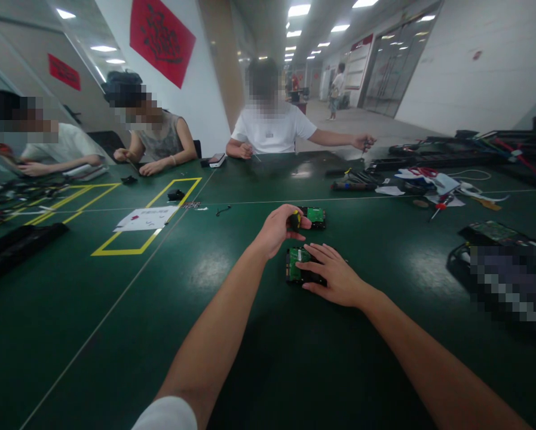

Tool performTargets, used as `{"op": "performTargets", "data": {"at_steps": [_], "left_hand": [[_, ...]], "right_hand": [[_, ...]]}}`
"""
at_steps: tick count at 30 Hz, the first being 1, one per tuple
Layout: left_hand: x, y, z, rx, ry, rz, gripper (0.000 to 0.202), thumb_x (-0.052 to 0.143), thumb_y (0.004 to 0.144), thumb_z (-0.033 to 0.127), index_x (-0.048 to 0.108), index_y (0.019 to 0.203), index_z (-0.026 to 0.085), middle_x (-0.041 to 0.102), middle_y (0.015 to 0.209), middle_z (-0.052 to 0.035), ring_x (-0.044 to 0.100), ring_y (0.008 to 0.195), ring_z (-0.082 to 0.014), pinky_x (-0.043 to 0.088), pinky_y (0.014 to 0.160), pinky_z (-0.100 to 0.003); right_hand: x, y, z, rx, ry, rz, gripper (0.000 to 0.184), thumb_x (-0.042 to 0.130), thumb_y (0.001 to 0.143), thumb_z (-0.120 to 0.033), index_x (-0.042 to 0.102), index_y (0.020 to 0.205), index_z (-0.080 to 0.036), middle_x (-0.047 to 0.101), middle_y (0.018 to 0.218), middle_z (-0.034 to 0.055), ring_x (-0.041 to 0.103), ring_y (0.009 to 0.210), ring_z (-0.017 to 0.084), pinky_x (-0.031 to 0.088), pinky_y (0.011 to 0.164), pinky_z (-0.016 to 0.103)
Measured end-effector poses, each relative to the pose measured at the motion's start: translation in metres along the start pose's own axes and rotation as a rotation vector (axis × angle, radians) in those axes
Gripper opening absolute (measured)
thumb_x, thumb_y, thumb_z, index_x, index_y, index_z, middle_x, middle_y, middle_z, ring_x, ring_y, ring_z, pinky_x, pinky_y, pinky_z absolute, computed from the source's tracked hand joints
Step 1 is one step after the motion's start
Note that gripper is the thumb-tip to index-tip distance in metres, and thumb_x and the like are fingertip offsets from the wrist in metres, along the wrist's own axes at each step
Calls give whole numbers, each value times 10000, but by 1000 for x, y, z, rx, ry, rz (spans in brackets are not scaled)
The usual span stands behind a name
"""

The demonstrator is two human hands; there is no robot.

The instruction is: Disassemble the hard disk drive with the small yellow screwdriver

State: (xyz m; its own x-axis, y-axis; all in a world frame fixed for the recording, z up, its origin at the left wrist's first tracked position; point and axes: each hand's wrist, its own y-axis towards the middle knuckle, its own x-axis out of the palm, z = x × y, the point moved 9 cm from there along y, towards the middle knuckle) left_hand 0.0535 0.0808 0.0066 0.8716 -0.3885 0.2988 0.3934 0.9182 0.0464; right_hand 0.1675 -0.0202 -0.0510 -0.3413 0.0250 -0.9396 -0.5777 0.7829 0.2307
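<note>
One hard drive (296,255), green side upward, is laid on the tabletop (115,358) and partly covered by the right hand (336,276), which is spread open over it. A black-and-yellow tool (295,221) is gripped in the left hand (278,227), just beside a second hard drive (316,215) lying farther back.

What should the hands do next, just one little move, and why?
Perhaps the left hand should bring the black-and-yellow tool to the nearer black-and-green rectangular circuit-board device. The right hand lies spread over that device, seemingly steadying it, and the left hand holds the tool close by. I can't make out the tool's tip.
</note>
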Motion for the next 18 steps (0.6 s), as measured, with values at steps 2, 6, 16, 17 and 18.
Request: {"op": "performTargets", "data": {"at_steps": [2,6,16,17,18], "left_hand": [[0,0,1,8,-7,3,239,573,930,389,654,961,166,745,964,-120,729,932,-240,611,658,-312],[1,1,2,33,-11,-15,346,632,940,512,649,961,167,713,926,-94,709,895,-215,623,670,-314],[3,-1,9,134,160,-32,340,714,911,498,660,989,172,699,946,-81,687,888,-196,573,552,-222],[2,-1,9,133,153,-24,344,716,909,502,664,987,172,698,945,-80,687,882,-194,574,553,-224],[1,-1,8,132,144,-17,350,717,907,508,667,987,171,697,946,-78,687,878,-192,578,559,-230]], "right_hand": [[0,0,0,-1,-2,-2,545,621,973,-573,620,1463,-334,413,1666,112,333,1556,371,242,1245,651],[0,0,-1,2,3,-4,542,628,973,-562,614,1468,-341,411,1666,115,329,1557,376,234,1242,661],[-2,0,-2,7,11,1,525,645,970,-539,627,1457,-342,423,1661,103,334,1551,383,225,1249,657],[-2,0,-2,9,9,-2,528,647,969,-537,626,1459,-341,420,1663,107,332,1553,383,224,1249,656],[-1,0,-2,10,7,-7,530,649,968,-535,626,1460,-339,416,1664,115,329,1554,383,222,1250,654]]}}
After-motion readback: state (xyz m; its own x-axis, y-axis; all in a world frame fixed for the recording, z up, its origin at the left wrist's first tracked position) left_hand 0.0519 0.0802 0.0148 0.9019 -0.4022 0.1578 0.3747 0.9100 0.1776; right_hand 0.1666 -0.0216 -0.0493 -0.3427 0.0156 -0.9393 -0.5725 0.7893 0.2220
